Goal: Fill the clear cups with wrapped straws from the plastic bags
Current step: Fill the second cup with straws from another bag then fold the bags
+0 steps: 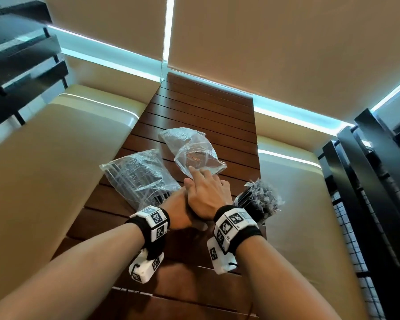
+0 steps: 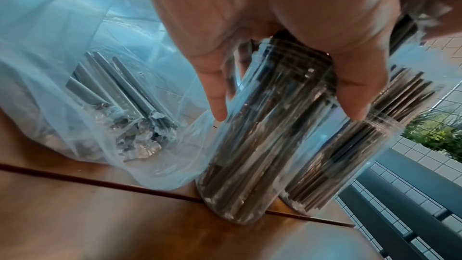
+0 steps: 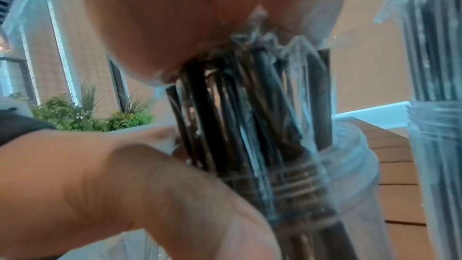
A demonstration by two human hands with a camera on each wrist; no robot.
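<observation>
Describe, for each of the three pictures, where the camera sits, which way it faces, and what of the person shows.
Head: worn high, facing down at the table; both forearms show.
Left wrist: along the left hand, its fingers round the cup.
Right wrist: under the right hand pressing straw tops.
Shared: both wrist views show that cup.

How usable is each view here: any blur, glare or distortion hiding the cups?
Head view: sharp but strongly wide-angle warped, the right hand covering one cup. Left wrist view: mild blur, cup and straws readable, bluish cast. Right wrist view: heavy close-up blur on the fingers; the straws smeared.
</observation>
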